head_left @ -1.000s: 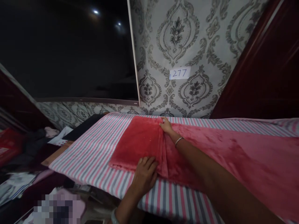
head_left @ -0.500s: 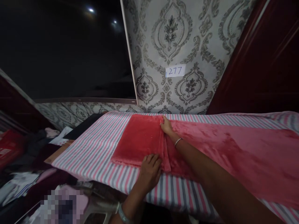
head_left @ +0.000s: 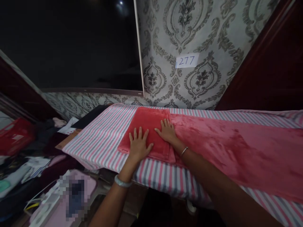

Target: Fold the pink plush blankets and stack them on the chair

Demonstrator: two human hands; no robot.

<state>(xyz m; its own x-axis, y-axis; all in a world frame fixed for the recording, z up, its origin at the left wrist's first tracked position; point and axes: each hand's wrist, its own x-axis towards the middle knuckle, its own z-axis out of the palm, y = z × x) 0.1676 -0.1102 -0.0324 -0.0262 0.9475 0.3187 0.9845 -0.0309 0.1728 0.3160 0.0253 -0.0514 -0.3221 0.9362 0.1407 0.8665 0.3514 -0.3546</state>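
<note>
A plush red blanket (head_left: 227, 148) lies lengthwise on a striped cloth (head_left: 94, 135). Its left end is folded over into a thick, squarish stack, while the right part stretches flat past the edge of view. My left hand (head_left: 139, 145) rests palm down on the stack's front left, fingers spread, a bangle on the wrist. Flat on the stack's right side lies my right hand (head_left: 167, 130), its fingers also apart, close to the fold edge. Neither hand grips the fabric.
A large dark TV screen (head_left: 78, 47) and patterned wallpaper (head_left: 163, 41) with a paper marked 277 (head_left: 187, 60) stand behind. At left are a red basket (head_left: 17, 137) and heaped clothes (head_left: 35, 167). A pink-topped stool (head_left: 88, 183) stands at lower left.
My right hand has let go of the blanket's far folded edge and now lies flat on the stack. My left hand has shifted left and spread its fingers. The view has tilted down slightly.
</note>
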